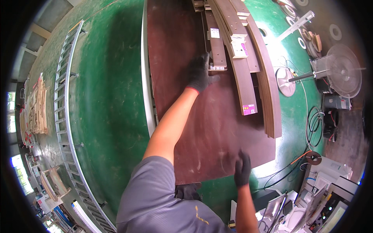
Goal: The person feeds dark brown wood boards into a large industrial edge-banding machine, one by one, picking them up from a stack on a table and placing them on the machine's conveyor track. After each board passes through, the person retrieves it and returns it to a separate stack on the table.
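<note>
Both hands [200, 73] [243, 169] flat on board [217, 128].

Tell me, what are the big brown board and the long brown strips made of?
The big brown board looks like plywood with a smooth dark coating; it shines faintly. The long brown strips seem to be wood too, with paler layered edges, though I can't be sure.

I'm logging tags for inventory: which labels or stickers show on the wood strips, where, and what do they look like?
White label: rectangular, on the short brown strip above the left hand.
White-and-magenta label: on the middle long strip.
Pink-and-white label: at the near end of a long strip.
</note>
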`<state>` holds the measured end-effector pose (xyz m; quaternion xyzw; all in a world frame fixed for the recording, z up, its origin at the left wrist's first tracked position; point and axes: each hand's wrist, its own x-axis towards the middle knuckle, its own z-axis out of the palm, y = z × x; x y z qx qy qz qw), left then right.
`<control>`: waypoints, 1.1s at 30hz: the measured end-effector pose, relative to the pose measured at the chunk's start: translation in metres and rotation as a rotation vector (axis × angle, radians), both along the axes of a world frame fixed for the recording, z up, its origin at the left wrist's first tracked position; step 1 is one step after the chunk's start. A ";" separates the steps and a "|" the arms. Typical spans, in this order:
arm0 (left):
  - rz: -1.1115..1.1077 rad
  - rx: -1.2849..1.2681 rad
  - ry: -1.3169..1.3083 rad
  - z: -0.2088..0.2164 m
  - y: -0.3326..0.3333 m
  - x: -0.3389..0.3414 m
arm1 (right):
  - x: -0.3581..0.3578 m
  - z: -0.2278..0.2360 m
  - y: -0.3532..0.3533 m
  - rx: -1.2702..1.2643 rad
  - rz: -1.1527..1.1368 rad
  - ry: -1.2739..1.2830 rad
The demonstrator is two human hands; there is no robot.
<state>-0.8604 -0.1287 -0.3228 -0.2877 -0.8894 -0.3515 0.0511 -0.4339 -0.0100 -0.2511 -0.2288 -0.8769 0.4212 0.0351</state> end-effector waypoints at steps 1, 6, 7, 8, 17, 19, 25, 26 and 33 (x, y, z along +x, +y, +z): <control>0.000 -0.002 -0.002 -0.009 0.002 0.006 | -0.047 -0.025 0.010 -0.018 0.052 0.080; 0.317 0.260 -0.084 -0.022 0.044 -0.015 | -0.282 -0.115 0.038 -0.333 -0.039 0.234; 0.395 0.237 -0.204 -0.011 0.057 -0.017 | -0.316 -0.123 0.049 -0.384 -0.056 0.246; 0.350 0.279 -0.258 -0.005 0.061 -0.022 | -0.340 -0.125 0.055 -0.567 -0.034 0.184; 0.394 0.516 -0.500 -0.008 0.024 0.090 | -0.279 -0.065 0.010 -0.446 0.012 0.222; 0.339 0.435 -0.625 0.025 0.003 0.171 | -0.206 -0.055 0.009 -0.054 0.050 0.069; 0.092 0.401 -1.314 0.049 -0.060 0.377 | 0.029 -0.036 -0.016 -0.054 -0.150 -0.518; 0.067 0.334 -1.383 0.040 -0.068 0.409 | 0.054 -0.028 -0.027 -0.044 -0.211 -0.509; -0.041 0.395 -1.824 0.033 -0.082 0.443 | 0.124 0.007 -0.047 -0.261 -0.271 -0.429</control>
